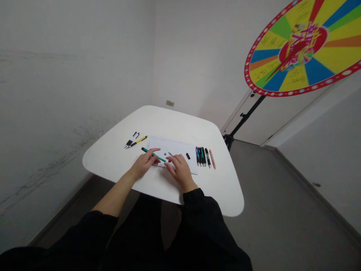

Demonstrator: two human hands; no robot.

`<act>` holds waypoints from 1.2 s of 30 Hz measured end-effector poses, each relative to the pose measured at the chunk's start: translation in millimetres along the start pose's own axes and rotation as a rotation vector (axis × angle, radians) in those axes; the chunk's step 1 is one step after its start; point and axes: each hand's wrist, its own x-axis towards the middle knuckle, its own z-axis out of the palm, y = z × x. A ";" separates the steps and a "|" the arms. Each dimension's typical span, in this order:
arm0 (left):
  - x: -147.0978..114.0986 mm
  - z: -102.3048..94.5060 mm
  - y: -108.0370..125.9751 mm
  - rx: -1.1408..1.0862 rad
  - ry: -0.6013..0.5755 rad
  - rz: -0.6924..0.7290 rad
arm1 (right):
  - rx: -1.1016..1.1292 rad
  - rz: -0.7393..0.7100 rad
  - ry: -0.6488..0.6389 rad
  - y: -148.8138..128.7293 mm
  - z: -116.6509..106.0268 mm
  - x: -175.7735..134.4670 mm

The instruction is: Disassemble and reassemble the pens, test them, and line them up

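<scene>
My left hand [143,164] is closed around a green pen barrel [159,158], with the dark end pointing up to the left. The barrel's other end reaches close to the thumb of my right hand [180,170]. That right hand rests over the paper, its thumb and index finger bent and apart, with no grip visible. Just beyond its fingertips lies a small, thin pen part [170,154], partly hidden by the fingers. A tiny dark piece [165,153] sits beside it on the white paper [180,146]. Farther right on the sheet is a black pen cap [188,156].
Right of the paper, several pens [201,156] lie in a row, with a pink pen [212,159] at the end. A yellow pen [138,141] and black pen parts [129,143] are at left. Beyond the white table [180,118] stands a colourful prize wheel [304,49].
</scene>
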 end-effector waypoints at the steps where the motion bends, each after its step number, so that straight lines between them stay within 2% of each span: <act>1: -0.1 -0.1 1.5 0.015 -0.016 0.008 | -0.011 -0.021 -0.019 -1.9 2.5 0.7; 10: -1.1 -0.3 5.6 0.238 -0.106 0.110 | -0.098 -0.050 -0.050 -6.1 8.2 0.0; 14: -1.9 0.4 5.4 0.261 -0.123 0.117 | -0.129 -0.052 -0.066 -6.8 7.6 -0.5; 17: -2.7 0.7 5.3 0.248 -0.107 0.120 | -0.141 -0.046 -0.068 -6.7 7.5 -0.7; 20: -3.3 0.6 3.2 0.222 -0.040 0.139 | -0.147 -0.021 -0.054 -6.1 6.8 -1.9; 26: -2.0 0.5 -10.9 0.065 0.101 0.235 | -0.099 0.088 0.087 4.8 2.1 -8.9; 28: -1.6 0.5 -13.5 0.058 0.124 0.245 | -0.110 0.172 0.157 13.6 -2.7 -12.7; 33: -1.5 0.9 -7.7 0.082 0.125 0.187 | -0.208 0.500 0.267 45.5 -28.1 -26.9; 36: -1.9 1.7 -2.3 0.086 0.122 0.133 | -0.303 0.546 0.256 64.3 -45.2 -37.6</act>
